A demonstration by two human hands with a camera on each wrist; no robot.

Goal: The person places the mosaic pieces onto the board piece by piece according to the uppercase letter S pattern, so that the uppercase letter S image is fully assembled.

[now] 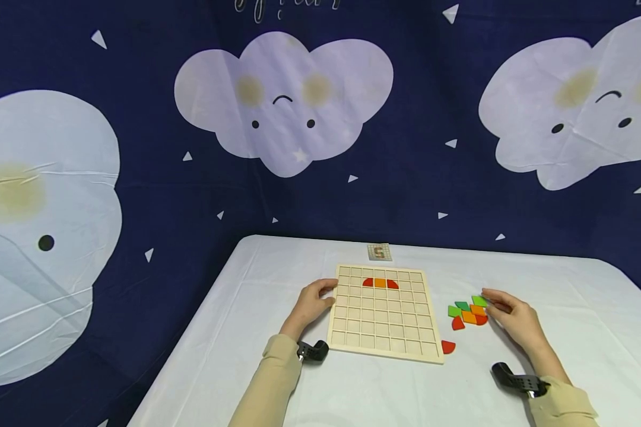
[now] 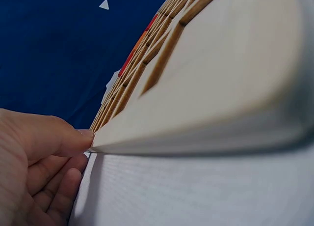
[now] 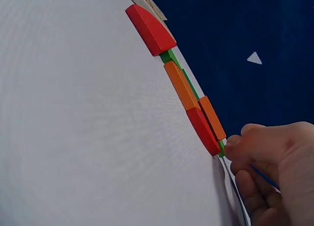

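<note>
A pale wooden grid board [image 1: 381,320] lies on the table. Near its far edge, an orange square [image 1: 380,283] sits between two red rounded pieces [image 1: 368,282]. My left hand [image 1: 311,305] rests against the board's left edge, thumb and index fingertips apart; in the left wrist view the thumb [image 2: 68,137] meets the rim and the other fingers curl loosely below. At the loose pieces, my right hand [image 1: 513,314] has its fingertips by a light green piece [image 1: 479,300]. The right wrist view shows that green piece [image 3: 222,148] partly hidden; whether I touch it is unclear.
Beside the green piece lie orange pieces [image 1: 469,317], a dark green piece [image 1: 462,306] and red rounded pieces [image 1: 457,323]. Another red piece [image 1: 448,347] lies by the board's right edge. A small pattern card [image 1: 380,252] sits behind the board. A dark cloud-print cloth [image 1: 320,201] hangs behind the table.
</note>
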